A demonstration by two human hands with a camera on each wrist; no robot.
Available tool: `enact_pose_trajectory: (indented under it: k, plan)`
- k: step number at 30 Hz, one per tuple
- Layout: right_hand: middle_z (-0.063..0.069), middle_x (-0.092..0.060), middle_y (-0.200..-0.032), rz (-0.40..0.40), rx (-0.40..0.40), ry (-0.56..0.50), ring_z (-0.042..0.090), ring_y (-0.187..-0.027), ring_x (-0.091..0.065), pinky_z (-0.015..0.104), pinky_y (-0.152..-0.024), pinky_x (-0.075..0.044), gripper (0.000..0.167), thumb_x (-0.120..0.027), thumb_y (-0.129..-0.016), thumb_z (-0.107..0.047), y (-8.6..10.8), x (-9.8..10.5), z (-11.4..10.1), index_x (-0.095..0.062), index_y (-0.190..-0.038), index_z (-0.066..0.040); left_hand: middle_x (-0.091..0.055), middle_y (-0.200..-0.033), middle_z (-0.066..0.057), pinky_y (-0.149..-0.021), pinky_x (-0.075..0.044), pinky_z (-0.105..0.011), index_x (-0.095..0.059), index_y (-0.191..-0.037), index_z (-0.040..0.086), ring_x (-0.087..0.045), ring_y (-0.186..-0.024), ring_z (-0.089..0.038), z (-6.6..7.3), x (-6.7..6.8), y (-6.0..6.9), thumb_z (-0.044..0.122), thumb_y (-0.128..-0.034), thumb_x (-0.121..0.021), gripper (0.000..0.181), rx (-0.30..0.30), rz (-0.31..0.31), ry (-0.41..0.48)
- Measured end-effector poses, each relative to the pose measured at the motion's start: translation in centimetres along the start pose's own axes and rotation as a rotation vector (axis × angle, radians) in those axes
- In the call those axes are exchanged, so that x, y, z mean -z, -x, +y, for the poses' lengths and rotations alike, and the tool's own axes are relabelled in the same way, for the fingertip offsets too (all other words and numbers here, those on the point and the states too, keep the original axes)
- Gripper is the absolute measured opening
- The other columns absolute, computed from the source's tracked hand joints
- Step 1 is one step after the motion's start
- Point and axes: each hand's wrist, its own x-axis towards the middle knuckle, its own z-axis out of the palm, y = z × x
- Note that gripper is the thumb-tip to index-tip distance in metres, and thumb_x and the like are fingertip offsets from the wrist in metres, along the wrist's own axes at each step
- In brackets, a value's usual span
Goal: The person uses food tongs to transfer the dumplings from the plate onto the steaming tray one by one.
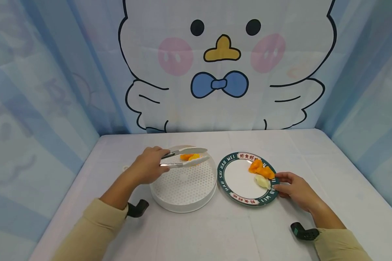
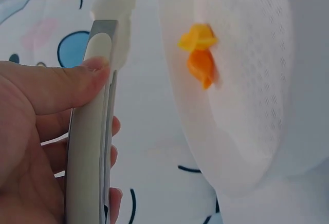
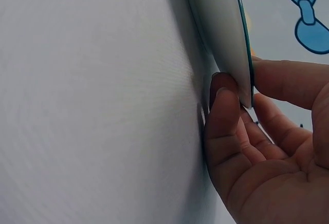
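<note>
My left hand [image 1: 150, 165] grips a pair of tongs [image 2: 88, 136] with pale tips, held above a round white steamer tray [image 1: 183, 188] with a perforated base. Two dumpling-like pieces, one yellow [image 2: 198, 37] and one orange [image 2: 201, 68], lie on that tray near its far side. The tong tips stand apart over them in the head view. At the right, my right hand [image 1: 294, 190] pinches the rim of a green-edged plate [image 1: 236, 177], thumb and fingers on opposite faces. On the plate sit orange pieces [image 1: 262, 169] and a pale yellow one [image 1: 262, 181].
A white cloth covers the table [image 1: 225, 232]. Behind it hangs a curtain [image 1: 222, 112] printed with a cartoon figure, with blue curtains at both sides. Each wrist wears a black device, one at the left [image 1: 138, 208] and one at the right [image 1: 303, 232].
</note>
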Motion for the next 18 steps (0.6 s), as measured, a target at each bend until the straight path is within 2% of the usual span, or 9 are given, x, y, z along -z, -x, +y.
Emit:
enact_pose_trajectory:
  k: [6,9,13,18]
  plan:
    - [0.032,-0.047,-0.132,-0.001,-0.01,-0.018,0.025,-0.096,-0.058,0.027,-0.077,-0.055,0.061,-0.066,-0.096,-0.012,0.0,-0.1,0.1,-0.037,-0.142,0.013,-0.049,-0.146,-0.014,-0.102,-0.041,-0.056,-0.05,-0.148,0.01,-0.045,-0.13,-0.035,2.4,-1.1,-0.7,0.029,-0.0938,-0.073,0.062,-0.08,-0.015,-0.035]
    - [0.032,-0.047,-0.132,-0.001,-0.011,-0.022,0.025,-0.096,-0.059,0.027,-0.077,-0.055,0.061,-0.067,-0.096,-0.012,0.0,-0.1,0.1,-0.036,-0.142,0.013,-0.047,-0.149,-0.012,-0.103,-0.04,-0.056,-0.051,-0.148,0.012,-0.043,-0.133,-0.033,3.6,-1.9,-1.3,0.028,-0.0931,-0.074,0.061,-0.103,-0.023,-0.013]
    - [0.033,-0.046,-0.134,-0.001,-0.005,-0.02,0.026,-0.099,-0.059,0.028,-0.078,-0.056,0.061,-0.066,-0.096,-0.011,0.0,-0.1,0.0,-0.036,-0.142,0.013,-0.052,-0.143,-0.008,-0.1,-0.042,-0.051,-0.054,-0.146,0.015,-0.045,-0.128,-0.028,5.4,-2.9,-2.3,0.026,-0.0921,-0.075,0.059,-0.122,-0.032,0.029]
    - [0.035,-0.044,-0.137,-0.004,-0.008,-0.016,0.028,-0.102,-0.059,0.029,-0.079,-0.056,0.061,-0.066,-0.096,-0.012,0.1,0.0,-0.1,-0.036,-0.143,0.013,-0.056,-0.136,-0.006,-0.099,-0.044,-0.044,-0.056,-0.143,0.016,-0.047,-0.122,-0.023,7.6,-3.8,-3.4,0.024,-0.0925,-0.075,0.055,-0.163,-0.055,0.026]
